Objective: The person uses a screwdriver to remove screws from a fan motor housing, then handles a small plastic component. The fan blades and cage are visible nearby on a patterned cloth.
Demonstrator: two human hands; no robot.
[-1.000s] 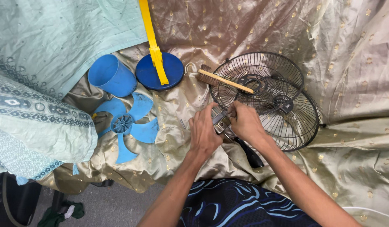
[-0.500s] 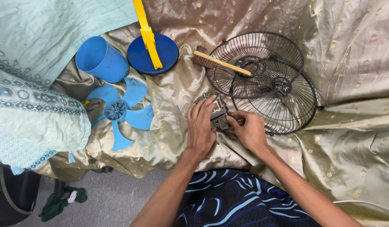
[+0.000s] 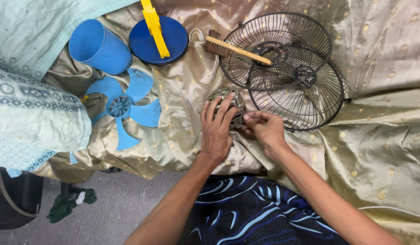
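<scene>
A small grey metal fan motor [image 3: 228,97] rests on the gold cloth [image 3: 382,149] in the middle of the view. My left hand [image 3: 215,129] lies over its left side with the fingers wrapped on it. My right hand [image 3: 263,128] pinches the motor's lower right end between thumb and fingers. Just beyond the motor lie two black wire fan guards [image 3: 287,68], overlapping each other. A wooden-handled brush [image 3: 235,47] rests across the rim of the far guard.
A blue fan blade [image 3: 126,106] lies to the left, with a blue plastic cover [image 3: 99,47] and a blue round base with a yellow stem [image 3: 158,31] behind it. Pale patterned fabric [image 3: 33,113] is heaped at the left. Grey floor [image 3: 105,213] shows below.
Both hands have drawn the motor slightly nearer and to the left of the guards. My left fingers now wrap further over it. The view has shifted a little.
</scene>
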